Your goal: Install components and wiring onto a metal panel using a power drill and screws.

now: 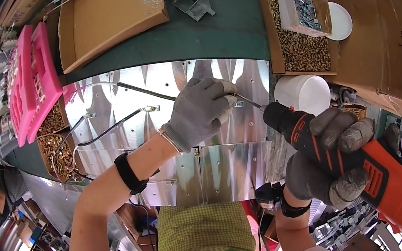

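Observation:
My right hand [334,156], in a grey glove, is wrapped round an orange and black power screwdriver [390,180]. Its thin bit [250,101] points left, toward the fingertips of my left hand [199,107]. That hand, also gloved, is closed in a pinch at the bit's tip; whatever sits between the fingers is too small to make out. Beneath both lies a shiny metal sheet [236,169] with small holes. On it, left of my left hand, run black cables [117,127], one ending in a small metal terminal [151,109].
An open carton of brass-coloured screws [300,52] stands at the back, with a box of silver parts [306,11] on it. Nearby are a white tub [303,92] and a large carton [389,49]. Pink foam pieces [35,85] and a cardboard tray [116,14] stand left.

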The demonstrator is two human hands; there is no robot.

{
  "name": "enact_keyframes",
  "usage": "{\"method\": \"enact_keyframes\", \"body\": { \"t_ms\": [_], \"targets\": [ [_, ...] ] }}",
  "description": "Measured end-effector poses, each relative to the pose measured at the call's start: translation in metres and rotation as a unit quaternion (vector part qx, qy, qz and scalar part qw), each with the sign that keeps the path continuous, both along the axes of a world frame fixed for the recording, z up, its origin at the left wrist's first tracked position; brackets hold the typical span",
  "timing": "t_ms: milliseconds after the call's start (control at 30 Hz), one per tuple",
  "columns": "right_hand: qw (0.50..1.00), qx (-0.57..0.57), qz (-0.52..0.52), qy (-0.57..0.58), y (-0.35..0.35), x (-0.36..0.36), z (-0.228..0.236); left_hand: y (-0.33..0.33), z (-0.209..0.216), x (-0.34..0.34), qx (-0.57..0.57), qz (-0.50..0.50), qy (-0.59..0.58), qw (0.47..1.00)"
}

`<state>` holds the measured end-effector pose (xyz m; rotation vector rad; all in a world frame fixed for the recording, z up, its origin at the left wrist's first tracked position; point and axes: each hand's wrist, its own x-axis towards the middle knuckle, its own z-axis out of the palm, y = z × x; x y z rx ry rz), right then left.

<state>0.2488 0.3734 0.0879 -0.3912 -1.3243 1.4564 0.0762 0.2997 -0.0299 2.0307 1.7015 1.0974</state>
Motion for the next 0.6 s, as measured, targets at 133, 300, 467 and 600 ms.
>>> {"method": "enact_keyframes", "body": {
  "t_ms": [133,300,467,600],
  "targets": [
    [0.996,-0.064,-0.040,-0.042,-0.008,0.004,0.002,0.000,0.000,0.001,0.002,0.002,-0.002,1.000],
    [0.998,-0.055,-0.018,0.000,-0.003,0.000,0.001,0.000,0.001,0.001,0.004,0.005,0.010,1.000],
    [1.000,-0.028,0.003,0.013,0.007,0.000,-0.001,0.001,-0.001,0.002,0.011,0.010,0.002,1.000],
    [0.999,-0.006,0.021,0.024,0.015,0.000,-0.002,0.001,-0.001,0.002,0.008,0.007,0.001,1.000]
  ]
}}
